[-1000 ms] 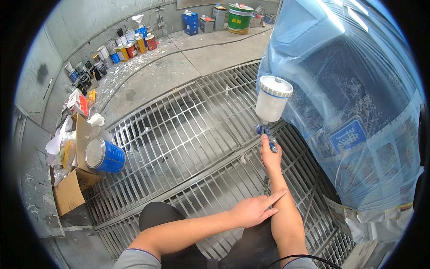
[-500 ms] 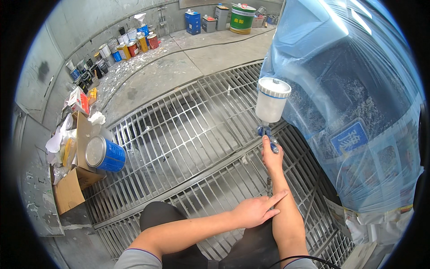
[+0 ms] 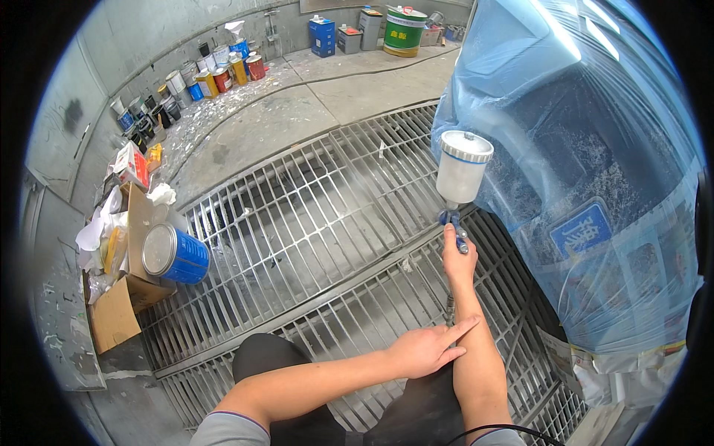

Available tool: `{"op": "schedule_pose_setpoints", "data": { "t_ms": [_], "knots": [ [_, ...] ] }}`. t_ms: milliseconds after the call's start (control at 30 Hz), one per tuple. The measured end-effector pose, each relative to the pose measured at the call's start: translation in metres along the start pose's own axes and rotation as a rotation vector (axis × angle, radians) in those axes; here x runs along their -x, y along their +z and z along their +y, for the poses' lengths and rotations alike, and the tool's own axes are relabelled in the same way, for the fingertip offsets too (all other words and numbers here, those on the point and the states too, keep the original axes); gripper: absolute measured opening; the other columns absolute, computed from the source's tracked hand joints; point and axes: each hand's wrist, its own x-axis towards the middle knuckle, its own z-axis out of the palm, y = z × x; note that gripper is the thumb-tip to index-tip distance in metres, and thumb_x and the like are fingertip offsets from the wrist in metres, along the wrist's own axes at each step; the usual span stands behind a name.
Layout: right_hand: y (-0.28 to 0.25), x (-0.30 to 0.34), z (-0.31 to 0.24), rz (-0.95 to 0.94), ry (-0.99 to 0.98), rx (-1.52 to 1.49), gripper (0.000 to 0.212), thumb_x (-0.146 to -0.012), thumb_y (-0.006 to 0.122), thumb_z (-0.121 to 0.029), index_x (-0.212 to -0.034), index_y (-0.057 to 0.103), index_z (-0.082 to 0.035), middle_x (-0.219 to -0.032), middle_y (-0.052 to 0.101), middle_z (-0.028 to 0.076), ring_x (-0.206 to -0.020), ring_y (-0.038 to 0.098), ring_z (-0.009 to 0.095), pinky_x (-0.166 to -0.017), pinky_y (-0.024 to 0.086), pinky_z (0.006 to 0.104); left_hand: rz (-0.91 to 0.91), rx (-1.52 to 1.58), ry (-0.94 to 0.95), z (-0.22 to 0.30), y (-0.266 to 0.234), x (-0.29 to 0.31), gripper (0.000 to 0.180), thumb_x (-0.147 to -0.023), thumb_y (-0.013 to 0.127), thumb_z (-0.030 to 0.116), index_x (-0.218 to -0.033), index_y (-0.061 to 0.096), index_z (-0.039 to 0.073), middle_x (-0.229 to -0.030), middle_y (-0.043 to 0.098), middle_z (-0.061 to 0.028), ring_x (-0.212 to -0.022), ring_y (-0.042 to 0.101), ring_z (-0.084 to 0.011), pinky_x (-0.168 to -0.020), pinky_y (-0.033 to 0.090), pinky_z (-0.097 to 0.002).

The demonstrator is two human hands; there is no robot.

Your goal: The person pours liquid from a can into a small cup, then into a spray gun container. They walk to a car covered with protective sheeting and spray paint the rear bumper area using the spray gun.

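My right hand (image 3: 460, 260) is wrapped round the grip of a spray gun (image 3: 449, 218), held out ahead of me above the floor grating. A translucent white paint cup (image 3: 461, 171) with a ribbed lid stands upright on the gun. The gun's nozzle is hard to make out behind the hand and cup. My left hand (image 3: 425, 351) lies across my right forearm, index finger stretched along it and thumb apart, holding nothing. To the right of the gun is a car (image 3: 595, 134) under clear bluish masking film (image 3: 513, 186), its blue plate showing through.
Metal grating (image 3: 312, 223) covers the floor. At left, a blue paint can (image 3: 188, 259) stands beside a cardboard box (image 3: 119, 316) of waste. Several cans (image 3: 221, 80) line the far wall, with a green bucket (image 3: 404, 33) farther right. A hose (image 3: 357, 74) crosses the concrete.
My right hand has shifted the spray gun slightly to the right, toward the film-covered car. My left hand stays on the forearm.
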Motion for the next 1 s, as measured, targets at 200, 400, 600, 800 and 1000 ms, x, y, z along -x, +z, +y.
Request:
{"op": "schedule_pose_setpoints", "data": {
  "t_ms": [200, 400, 600, 800, 1000],
  "knots": [
    [0.0, -0.004, 0.006, -0.01, 0.024, 0.0, 0.069, -0.096, 0.068, -0.061, -0.106, 0.077, 0.007, -0.091, 0.077, 0.024, -0.091, 0.076, 0.037, -0.087, 0.056, 0.0456, -0.003, -0.005, 0.007, 0.001, -0.001, 0.0, 0.068, -0.113, 0.05, 0.045, -0.173, 0.02, 0.033, -0.093, 0.067, -0.0182, -0.086, 0.07, -0.0404, -0.078, 0.058, -0.0522],
    [0.01, -0.014, 0.026, -0.01, -0.027, -0.001, 0.06, -0.097, 0.071, -0.06, -0.085, 0.067, -0.002, -0.071, 0.064, 0.01, -0.061, 0.06, 0.021, -0.057, 0.044, 0.0367, 0.016, 0.001, 0.012, -0.001, 0.003, -0.001, 0.068, -0.112, 0.05, 0.046, -0.173, 0.021, 0.033, -0.092, 0.067, -0.0178, -0.085, 0.07, -0.0402, -0.078, 0.058, -0.0522],
    [0.014, -0.011, 0.027, -0.064, 0.001, 0.004, 0.065, -0.095, 0.071, -0.061, -0.091, 0.072, 0.003, -0.081, 0.071, 0.018, -0.077, 0.067, 0.028, -0.073, 0.05, 0.0415, 0.018, 0.007, -0.005, -0.001, 0.002, 0.0, 0.067, -0.112, 0.049, 0.047, -0.172, 0.022, 0.033, -0.094, 0.067, -0.0172, -0.087, 0.071, -0.04, -0.078, 0.059, -0.0526],
    [0.007, -0.002, 0.011, -0.111, 0.053, 0.017, 0.069, -0.094, 0.072, -0.063, -0.097, 0.077, 0.007, -0.089, 0.077, 0.024, -0.09, 0.075, 0.034, -0.086, 0.055, 0.046, 0.017, 0.018, -0.007, 0.001, 0.002, -0.001, 0.067, -0.112, 0.049, 0.047, -0.172, 0.022, 0.032, -0.096, 0.068, -0.0172, -0.089, 0.071, -0.0402, -0.079, 0.059, -0.0527],
    [0.008, 0.006, 0.001, -0.124, 0.018, 0.039, 0.068, -0.094, 0.071, -0.062, -0.096, 0.076, 0.005, -0.089, 0.076, 0.024, -0.089, 0.075, 0.035, -0.084, 0.055, 0.0458, 0.034, 0.004, 0.005, -0.002, 0.003, 0.001, 0.068, -0.112, 0.051, 0.045, -0.172, 0.023, 0.03, -0.096, 0.068, -0.0179, -0.089, 0.071, -0.0406, -0.078, 0.059, -0.0525]
  ]
}}
